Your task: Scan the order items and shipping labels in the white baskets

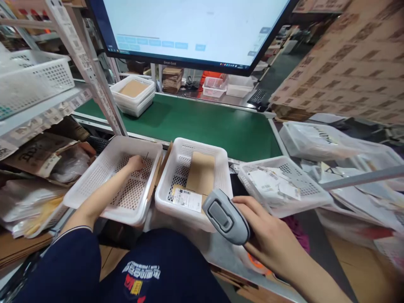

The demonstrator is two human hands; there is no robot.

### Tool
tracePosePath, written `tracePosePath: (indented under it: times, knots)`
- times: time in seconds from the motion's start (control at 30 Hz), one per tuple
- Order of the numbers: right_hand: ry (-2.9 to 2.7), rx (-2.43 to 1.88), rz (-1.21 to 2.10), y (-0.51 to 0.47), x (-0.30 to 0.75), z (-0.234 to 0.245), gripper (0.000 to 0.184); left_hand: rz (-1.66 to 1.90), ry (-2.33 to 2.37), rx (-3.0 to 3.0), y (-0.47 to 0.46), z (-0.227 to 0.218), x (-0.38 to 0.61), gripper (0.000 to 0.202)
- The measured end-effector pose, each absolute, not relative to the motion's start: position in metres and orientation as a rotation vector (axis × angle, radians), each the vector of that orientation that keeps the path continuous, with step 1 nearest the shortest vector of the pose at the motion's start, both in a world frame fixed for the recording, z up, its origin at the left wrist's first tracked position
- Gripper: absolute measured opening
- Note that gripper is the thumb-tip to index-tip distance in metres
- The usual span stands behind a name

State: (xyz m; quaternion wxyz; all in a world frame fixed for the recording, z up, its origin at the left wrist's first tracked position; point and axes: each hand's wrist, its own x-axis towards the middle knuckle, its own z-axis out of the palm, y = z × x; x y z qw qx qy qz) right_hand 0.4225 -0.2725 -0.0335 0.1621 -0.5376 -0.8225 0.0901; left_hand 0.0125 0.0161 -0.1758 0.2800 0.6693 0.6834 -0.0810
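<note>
Right hand (268,235) is wrapped around a grey scanner (225,216), fingers clenched on the handle, its head hanging just above the near rim of the middle basket (221,155). In that basket lies a brown envelope (201,172) with a white label (187,199) at its near end, right under the scanner. Left hand (135,163) reaches into the left basket (94,179); its fingers pinch something thin and dark, too small to name.

Risks, as I read them: the scanner sits very close to the label and at a slant, so a read could miss or catch the wrong code. The left arm lies across the left basket's near wall, and that basket juts over the table edge; weight on it could tip it. With both hands busy in two baskets at once, attention is split, and the small thing could slip through the mesh floor.

Around: a right basket (312,198) holding papers touches the middle one, leaving little elbow room. Plastic bags (315,141) pile up on the right. Beyond runs a green belt (205,122) carrying stacked baskets (134,94), under a big monitor (195,29). A shelf post (101,97) stands just behind the left basket, crowding that reach.
</note>
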Motion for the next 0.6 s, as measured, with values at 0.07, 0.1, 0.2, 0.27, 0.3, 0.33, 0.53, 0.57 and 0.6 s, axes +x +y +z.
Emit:
tracePosePath:
  times: [0.07, 0.1, 0.2, 0.27, 0.3, 0.33, 0.53, 0.57, 0.6]
  knots:
    - [-2.341, -1.521, 0.280, -0.267, 0.417, -0.032, 0.045, -0.066, 1.786, 1.757, 0.020, -0.161, 0.016, 0.027]
    - [-2.336, -1.505, 0.302, -0.263, 0.413, -0.031, 0.044, 0.034, 1.745, 1.735, 0.020, -0.152, 0.022, 0.023]
    - [-2.342, -1.479, 0.411, -0.247, 0.397, -0.021, 0.040, 0.412, 1.482, 1.624, 0.010, -0.122, 0.055, 0.020]
    - [-2.383, -1.536, 0.516, -0.235, 0.385, -0.012, 0.038, 0.585, 1.279, 1.550, -0.003, -0.104, 0.084, 0.034]
    - [-2.412, -1.588, 0.578, -0.229, 0.380, -0.008, 0.036, 0.624, 1.206, 1.538, -0.010, -0.097, 0.099, 0.041]
    - [-2.441, -1.646, 0.638, -0.225, 0.377, -0.004, 0.035, 0.625, 1.161, 1.546, -0.017, -0.092, 0.113, 0.046]
    - [-2.420, -1.917, 0.810, -0.235, 0.388, 0.003, 0.037, 0.448, 0.969, 1.642, -0.044, -0.102, 0.176, 0.044]
    - [-2.369, -1.923, 0.829, -0.241, 0.397, 0.001, 0.037, 0.406, 0.954, 1.684, -0.047, -0.111, 0.180, 0.043]
    - [-2.297, -1.920, 0.831, -0.246, 0.409, -0.001, 0.036, 0.338, 0.954, 1.735, -0.049, -0.121, 0.181, 0.043]
